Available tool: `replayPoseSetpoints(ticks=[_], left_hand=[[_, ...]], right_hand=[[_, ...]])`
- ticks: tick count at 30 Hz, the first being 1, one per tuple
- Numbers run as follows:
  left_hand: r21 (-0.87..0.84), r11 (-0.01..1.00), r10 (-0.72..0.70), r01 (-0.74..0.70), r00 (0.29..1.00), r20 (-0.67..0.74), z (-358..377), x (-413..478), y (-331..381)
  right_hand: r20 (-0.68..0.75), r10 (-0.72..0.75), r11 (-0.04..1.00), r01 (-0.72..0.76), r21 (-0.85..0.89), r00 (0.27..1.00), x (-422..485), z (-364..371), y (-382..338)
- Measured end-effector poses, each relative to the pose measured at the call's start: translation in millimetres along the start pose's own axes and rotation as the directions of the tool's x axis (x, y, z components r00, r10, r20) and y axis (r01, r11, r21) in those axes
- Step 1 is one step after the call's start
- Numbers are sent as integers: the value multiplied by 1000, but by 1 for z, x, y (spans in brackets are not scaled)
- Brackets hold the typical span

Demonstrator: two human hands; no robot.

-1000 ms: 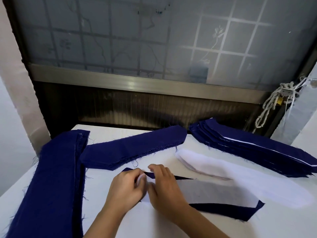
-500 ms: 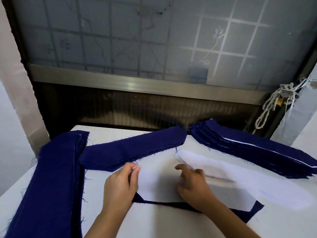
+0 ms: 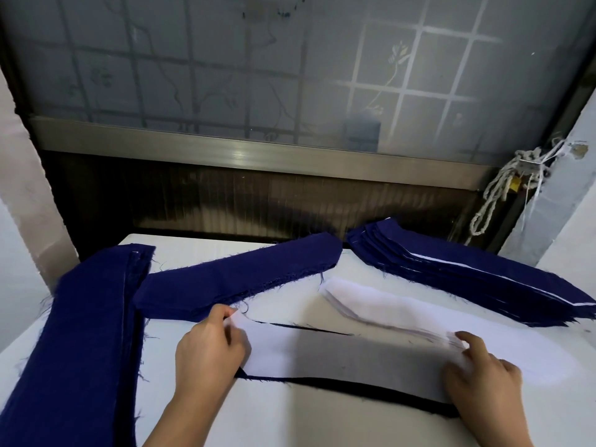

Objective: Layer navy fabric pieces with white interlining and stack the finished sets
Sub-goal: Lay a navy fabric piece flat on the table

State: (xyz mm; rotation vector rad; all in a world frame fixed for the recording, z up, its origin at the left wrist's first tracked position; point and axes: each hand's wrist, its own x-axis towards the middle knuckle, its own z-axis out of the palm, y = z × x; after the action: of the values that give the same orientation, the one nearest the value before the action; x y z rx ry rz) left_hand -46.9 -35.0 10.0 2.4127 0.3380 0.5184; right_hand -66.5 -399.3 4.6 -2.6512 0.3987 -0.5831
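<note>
One white interlining piece (image 3: 338, 356) covers a navy fabric piece (image 3: 371, 390); your left hand (image 3: 206, 353) pinches its left corner, your right hand (image 3: 480, 379) touches the other end, grip unclear.

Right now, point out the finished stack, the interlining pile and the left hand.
finished stack (image 3: 483, 285), head view, stacked navy edges.
interlining pile (image 3: 387, 298), head view, top sheet.
left hand (image 3: 209, 350), head view, back of hand.
</note>
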Motion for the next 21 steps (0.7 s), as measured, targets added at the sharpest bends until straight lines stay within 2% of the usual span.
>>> replayPoseSetpoints(ticks=[3,7,12,15,21], left_hand=[[-70,998,-5,1,999,-52,-1,0,-1],[-88,996,1,-12,991,-133,-1,-2,0],[20,999,35,-34,997,-70,3,-1,-4],[21,999,41,-40,998,-49,6,-1,-6],[33,999,39,-37,998,-58,6,-1,-6]], right_hand=[[-87,79,988,-66,138,993,-2,-2,-2],[-76,127,981,-114,159,989,-5,-4,-4],[-30,78,994,-80,-77,997,-7,-4,-8],[-8,66,976,-67,-207,998,-7,-3,-8],[-54,68,987,-75,-141,996,-7,1,-1]])
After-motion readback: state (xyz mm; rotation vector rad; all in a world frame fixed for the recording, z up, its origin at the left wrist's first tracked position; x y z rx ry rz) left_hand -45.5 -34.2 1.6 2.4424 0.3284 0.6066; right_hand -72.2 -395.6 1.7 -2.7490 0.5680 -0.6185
